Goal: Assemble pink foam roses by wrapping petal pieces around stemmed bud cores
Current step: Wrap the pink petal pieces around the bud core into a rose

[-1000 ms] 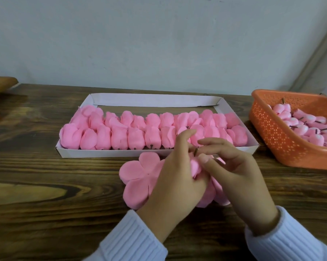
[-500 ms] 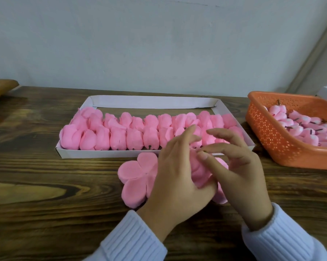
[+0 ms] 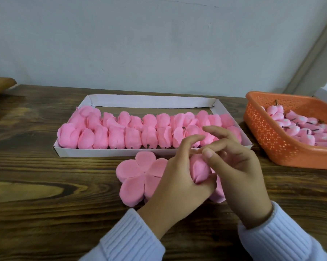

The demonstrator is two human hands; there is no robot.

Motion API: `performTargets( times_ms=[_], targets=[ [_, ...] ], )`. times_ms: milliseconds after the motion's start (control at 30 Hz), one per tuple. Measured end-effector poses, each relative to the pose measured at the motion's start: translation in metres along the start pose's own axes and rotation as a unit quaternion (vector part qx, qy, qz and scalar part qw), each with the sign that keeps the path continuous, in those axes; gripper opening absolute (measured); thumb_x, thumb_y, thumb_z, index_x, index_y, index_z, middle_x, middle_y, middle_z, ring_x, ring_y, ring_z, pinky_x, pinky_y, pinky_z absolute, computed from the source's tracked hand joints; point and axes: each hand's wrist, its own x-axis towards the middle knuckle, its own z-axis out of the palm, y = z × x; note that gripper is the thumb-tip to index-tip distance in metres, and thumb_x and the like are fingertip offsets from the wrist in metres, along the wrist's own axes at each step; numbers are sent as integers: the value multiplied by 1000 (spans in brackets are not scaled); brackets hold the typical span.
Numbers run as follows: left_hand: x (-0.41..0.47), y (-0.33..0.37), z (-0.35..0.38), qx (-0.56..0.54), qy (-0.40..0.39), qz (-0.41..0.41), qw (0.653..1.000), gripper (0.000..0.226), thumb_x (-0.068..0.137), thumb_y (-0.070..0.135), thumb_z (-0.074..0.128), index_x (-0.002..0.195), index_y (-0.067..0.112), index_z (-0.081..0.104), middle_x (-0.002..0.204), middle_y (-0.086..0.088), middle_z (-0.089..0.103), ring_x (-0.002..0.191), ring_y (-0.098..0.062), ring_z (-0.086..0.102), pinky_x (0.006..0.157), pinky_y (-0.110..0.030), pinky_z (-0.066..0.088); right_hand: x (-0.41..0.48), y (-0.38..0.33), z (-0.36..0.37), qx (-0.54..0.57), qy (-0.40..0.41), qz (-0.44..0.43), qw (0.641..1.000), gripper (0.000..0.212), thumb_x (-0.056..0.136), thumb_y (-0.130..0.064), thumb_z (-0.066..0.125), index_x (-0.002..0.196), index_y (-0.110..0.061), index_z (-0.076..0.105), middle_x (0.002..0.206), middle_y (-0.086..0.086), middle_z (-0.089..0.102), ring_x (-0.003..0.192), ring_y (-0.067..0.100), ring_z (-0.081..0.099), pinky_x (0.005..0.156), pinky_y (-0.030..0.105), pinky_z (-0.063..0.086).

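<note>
Across the left and middle of the table, a white tray is holding two nearly full rows of finished roses, so much of the batch looks done. Just near of it, a flat petal piece is lying unused. The left hand is curling around a half-wrapped rose, while the right hand, fingers loosely spread, is pressing its thumb onto the petals. At the right, an orange basket is holding many bud cores awaiting petals.
</note>
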Motion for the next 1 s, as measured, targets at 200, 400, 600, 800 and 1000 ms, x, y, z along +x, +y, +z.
performTargets(
  times_ms=[200, 400, 600, 800, 1000],
  targets=[
    [-1, 0, 4, -37, -8, -24, 999, 66, 75, 13, 67, 126, 44, 38, 105, 23, 63, 92, 4, 65, 70, -8, 49, 1, 2, 3, 99, 30, 40, 994, 12, 75, -17, 70, 65, -23, 71, 100, -7, 71, 103, 7, 65, 80, 16, 50],
    [-6, 6, 1, -71, 5, -13, 997, 79, 82, 12, 70, 128, 55, 23, 95, 23, 62, 85, 12, 64, 59, -4, 48, -3, 5, 2, 95, -22, 77, 992, 36, 77, -31, 64, 112, -19, 63, 115, -2, 67, 109, 12, 62, 81, 17, 50],
    [2, 10, 30, -29, 230, 27, 972, 49, 88, 26, 45, 137, 32, 42, 91, 12, 65, 81, 14, 60, 70, -1, 42, -11, 5, 14, 42, -130, 97, 986, 22, 86, -21, 63, 108, -24, 68, 102, -3, 74, 94, 10, 69, 75, 17, 51],
    [2, 5, -11, 89, -93, -17, 992, 114, 78, 14, 72, 140, 58, -13, 92, 23, 62, 86, 5, 63, 67, -13, 53, -10, 12, 13, 116, 66, 76, 988, 24, 83, -30, 68, 98, -11, 68, 99, 8, 73, 95, 26, 70, 82, 41, 55],
    [21, 24, -68, 172, -44, -48, 983, 50, 86, 22, 67, 120, 47, 40, 92, 23, 62, 81, 7, 59, 66, -7, 43, -1, 10, 5, 215, 122, 105, 963, 6, 82, -11, 65, 87, -14, 65, 65, 3, 61, 59, 11, 58, 59, 23, 52]
  ],
)
